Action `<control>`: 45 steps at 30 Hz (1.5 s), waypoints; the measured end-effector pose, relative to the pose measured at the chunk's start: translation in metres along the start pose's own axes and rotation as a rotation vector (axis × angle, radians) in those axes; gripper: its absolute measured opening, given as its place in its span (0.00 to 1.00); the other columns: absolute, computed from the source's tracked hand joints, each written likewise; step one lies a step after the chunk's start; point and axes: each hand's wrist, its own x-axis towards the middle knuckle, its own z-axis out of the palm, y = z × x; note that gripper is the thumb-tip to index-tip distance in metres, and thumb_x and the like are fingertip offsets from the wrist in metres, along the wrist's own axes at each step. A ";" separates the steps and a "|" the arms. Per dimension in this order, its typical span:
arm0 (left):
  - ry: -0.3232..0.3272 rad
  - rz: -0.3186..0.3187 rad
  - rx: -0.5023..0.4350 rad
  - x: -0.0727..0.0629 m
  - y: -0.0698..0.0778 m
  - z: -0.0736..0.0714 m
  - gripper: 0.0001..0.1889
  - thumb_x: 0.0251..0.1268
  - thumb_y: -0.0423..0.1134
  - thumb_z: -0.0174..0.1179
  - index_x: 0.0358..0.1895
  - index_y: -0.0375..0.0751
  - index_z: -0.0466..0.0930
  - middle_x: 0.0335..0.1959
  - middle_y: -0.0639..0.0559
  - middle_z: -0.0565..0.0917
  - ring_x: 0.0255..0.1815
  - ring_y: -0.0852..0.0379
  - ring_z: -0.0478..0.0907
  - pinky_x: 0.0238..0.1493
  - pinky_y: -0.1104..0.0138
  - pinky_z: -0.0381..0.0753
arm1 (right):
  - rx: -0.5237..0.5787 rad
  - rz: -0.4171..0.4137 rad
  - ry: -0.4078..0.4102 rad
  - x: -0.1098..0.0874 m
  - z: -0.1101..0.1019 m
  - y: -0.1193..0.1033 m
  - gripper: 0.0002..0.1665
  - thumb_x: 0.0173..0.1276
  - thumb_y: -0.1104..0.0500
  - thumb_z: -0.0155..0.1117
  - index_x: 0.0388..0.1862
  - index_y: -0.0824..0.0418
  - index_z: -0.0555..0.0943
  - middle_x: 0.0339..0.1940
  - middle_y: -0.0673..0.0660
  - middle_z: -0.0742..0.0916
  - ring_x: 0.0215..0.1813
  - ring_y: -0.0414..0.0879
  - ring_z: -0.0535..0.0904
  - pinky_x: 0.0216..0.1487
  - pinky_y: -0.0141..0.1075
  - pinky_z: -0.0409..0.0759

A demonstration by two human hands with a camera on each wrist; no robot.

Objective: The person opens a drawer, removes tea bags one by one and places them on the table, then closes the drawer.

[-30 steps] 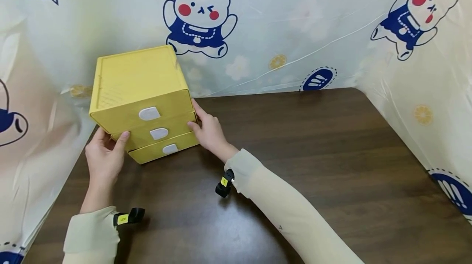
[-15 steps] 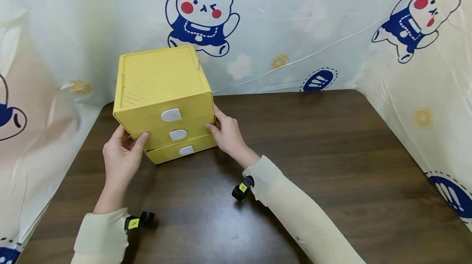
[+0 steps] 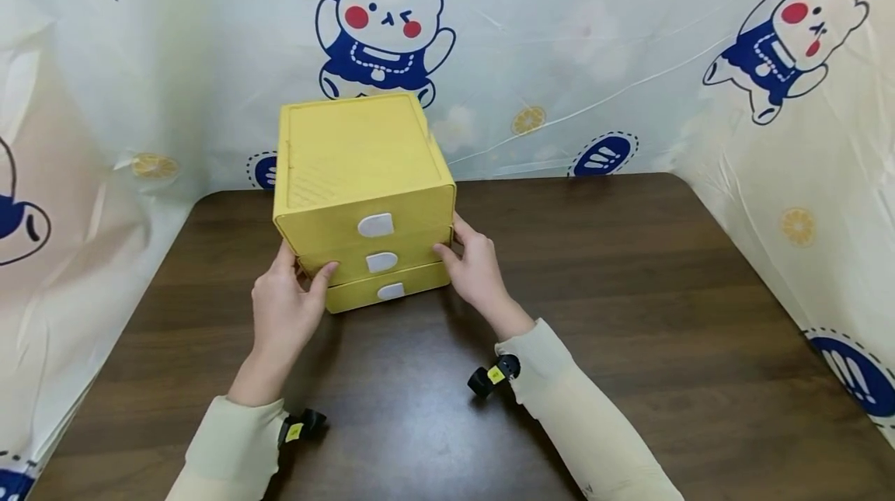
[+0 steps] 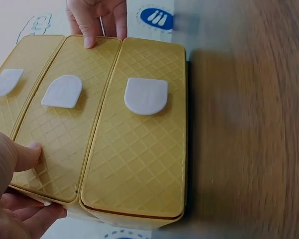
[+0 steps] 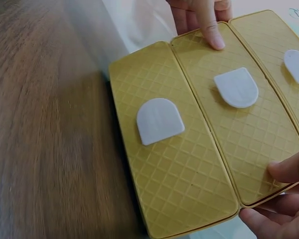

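A yellow three-drawer storage box (image 3: 363, 151) with white tab handles is held between both hands over the far left-centre of the table. My left hand (image 3: 287, 307) grips its left side, thumb on the front of the middle drawer and fingers around the side. On the opposite side, my right hand (image 3: 478, 272) grips it the same way, its thumb on the middle drawer's front edge. All three drawers are closed. The waffle-patterned bottom drawer (image 4: 139, 164) fills the middle of the left wrist view. In the right wrist view, a white handle (image 5: 159, 121) marks that same drawer.
The dark wooden table (image 3: 629, 314) extends to the right and in front of the box. A pale curtain (image 3: 517, 35) printed with bears hangs behind the table and along both sides. Each sleeve carries a black wrist camera (image 3: 494, 375).
Both hands have carried the yellow storage box to the right across the table, keeping the same grip. It is now turned a little straighter toward the head camera.
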 end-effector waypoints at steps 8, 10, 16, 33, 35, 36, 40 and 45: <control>-0.063 0.034 -0.028 -0.003 0.011 0.021 0.22 0.59 0.36 0.71 0.53 0.31 0.73 0.44 0.31 0.86 0.37 0.35 0.86 0.36 0.43 0.82 | 0.009 0.044 0.068 -0.014 -0.023 0.010 0.32 0.66 0.73 0.63 0.69 0.71 0.71 0.59 0.72 0.82 0.62 0.62 0.81 0.58 0.51 0.81; -0.073 0.038 -0.044 -0.003 0.014 0.025 0.22 0.59 0.36 0.71 0.53 0.31 0.74 0.44 0.31 0.86 0.37 0.36 0.86 0.35 0.44 0.82 | 0.014 0.058 0.084 -0.016 -0.027 0.012 0.30 0.66 0.73 0.63 0.68 0.70 0.72 0.57 0.72 0.83 0.60 0.62 0.82 0.58 0.51 0.82; -0.121 0.017 -0.079 -0.003 0.022 0.041 0.22 0.59 0.37 0.72 0.53 0.35 0.74 0.41 0.37 0.87 0.32 0.44 0.82 0.30 0.57 0.77 | 0.086 0.142 0.109 -0.022 -0.042 0.017 0.29 0.66 0.74 0.63 0.67 0.69 0.74 0.58 0.71 0.83 0.60 0.60 0.81 0.60 0.50 0.81; -0.301 0.223 -0.005 0.014 0.038 0.059 0.36 0.66 0.37 0.65 0.74 0.34 0.59 0.61 0.35 0.79 0.52 0.36 0.83 0.50 0.46 0.83 | 0.095 0.248 0.089 -0.023 -0.091 0.025 0.26 0.70 0.71 0.60 0.67 0.67 0.74 0.59 0.69 0.83 0.55 0.46 0.81 0.46 0.21 0.81; -0.308 0.277 0.028 0.020 0.039 0.060 0.37 0.67 0.38 0.64 0.75 0.35 0.57 0.63 0.35 0.78 0.53 0.37 0.82 0.51 0.47 0.83 | 0.092 0.247 0.106 -0.022 -0.095 0.025 0.27 0.70 0.70 0.61 0.68 0.66 0.74 0.60 0.69 0.83 0.54 0.43 0.81 0.47 0.20 0.80; -0.311 0.299 0.042 0.022 0.040 0.061 0.38 0.67 0.39 0.64 0.75 0.34 0.57 0.64 0.35 0.78 0.54 0.36 0.82 0.51 0.47 0.83 | 0.085 0.249 0.115 -0.021 -0.096 0.026 0.27 0.70 0.70 0.61 0.69 0.66 0.74 0.60 0.68 0.83 0.53 0.42 0.81 0.47 0.20 0.80; -0.313 0.345 0.080 0.029 0.039 0.063 0.38 0.66 0.40 0.65 0.75 0.33 0.58 0.66 0.36 0.76 0.57 0.38 0.81 0.54 0.49 0.82 | 0.053 0.242 0.133 -0.019 -0.096 0.028 0.27 0.70 0.69 0.61 0.69 0.65 0.74 0.60 0.67 0.83 0.55 0.45 0.81 0.47 0.19 0.79; -0.332 0.341 0.134 0.034 0.034 0.057 0.40 0.66 0.43 0.65 0.76 0.34 0.56 0.70 0.37 0.72 0.63 0.39 0.77 0.60 0.50 0.80 | -0.010 0.185 0.111 -0.011 -0.097 0.029 0.27 0.71 0.68 0.61 0.69 0.67 0.73 0.61 0.69 0.82 0.60 0.55 0.80 0.51 0.23 0.80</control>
